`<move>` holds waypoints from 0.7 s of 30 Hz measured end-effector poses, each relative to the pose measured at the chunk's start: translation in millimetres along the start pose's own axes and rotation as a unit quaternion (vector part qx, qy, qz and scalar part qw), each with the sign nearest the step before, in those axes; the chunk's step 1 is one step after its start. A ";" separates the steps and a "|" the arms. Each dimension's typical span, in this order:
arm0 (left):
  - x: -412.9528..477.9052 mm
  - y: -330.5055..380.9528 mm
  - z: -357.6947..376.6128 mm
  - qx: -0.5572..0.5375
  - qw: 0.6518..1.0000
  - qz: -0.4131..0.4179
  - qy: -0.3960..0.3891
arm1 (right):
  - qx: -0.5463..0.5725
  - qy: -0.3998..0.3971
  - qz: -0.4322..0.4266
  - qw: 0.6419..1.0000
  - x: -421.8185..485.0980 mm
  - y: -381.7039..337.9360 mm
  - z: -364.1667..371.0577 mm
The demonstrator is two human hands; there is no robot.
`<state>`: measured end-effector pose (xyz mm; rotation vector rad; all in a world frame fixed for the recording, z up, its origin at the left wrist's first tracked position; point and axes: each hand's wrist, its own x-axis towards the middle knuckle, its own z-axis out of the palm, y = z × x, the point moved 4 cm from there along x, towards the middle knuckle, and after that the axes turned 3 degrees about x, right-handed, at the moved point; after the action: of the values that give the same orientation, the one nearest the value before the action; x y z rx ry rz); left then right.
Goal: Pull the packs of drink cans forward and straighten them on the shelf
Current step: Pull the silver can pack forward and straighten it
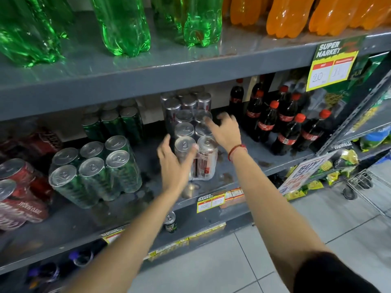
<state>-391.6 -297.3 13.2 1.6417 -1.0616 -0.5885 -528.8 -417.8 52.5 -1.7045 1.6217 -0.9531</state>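
Reaching over the front edge of the grey metal shelf [239,182], both hands flank a shrink-wrapped pack of silver drink cans [195,144] standing mid-shelf, running from near the front edge toward the back. The left hand [174,159] is spread open against the pack's front left can, thumb across its top. The right hand [225,132], a red cord on its wrist, hangs open with loose fingers over the pack's right side. A wrapped pack of green cans [95,172] sits nearer the left end.
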 end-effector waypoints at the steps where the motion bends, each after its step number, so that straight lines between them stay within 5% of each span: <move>1: -19.3 -1.2 11.4 0.013 1.000 -0.004 -0.007 | -0.006 -0.038 -0.021 0.999 10.4 -5.4 3.6; 4: -38.6 0.7 39.3 0.064 0.997 -0.033 -0.001 | -0.040 -0.151 -0.036 0.987 32.8 -12.2 20.8; 7: -26.9 5.2 46.9 0.085 0.995 -0.051 0.025 | 0.028 -0.182 0.001 0.983 38.4 -5.1 29.8; 21: 13.5 -19.8 29.6 0.075 0.996 -0.033 -0.032 | 0.074 -0.035 0.038 0.996 27.3 3.2 23.3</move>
<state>-401.8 -322.5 -13.5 1.8040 -1.1244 -0.6204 -511.5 -446.5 39.3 -1.5489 1.5199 -0.9430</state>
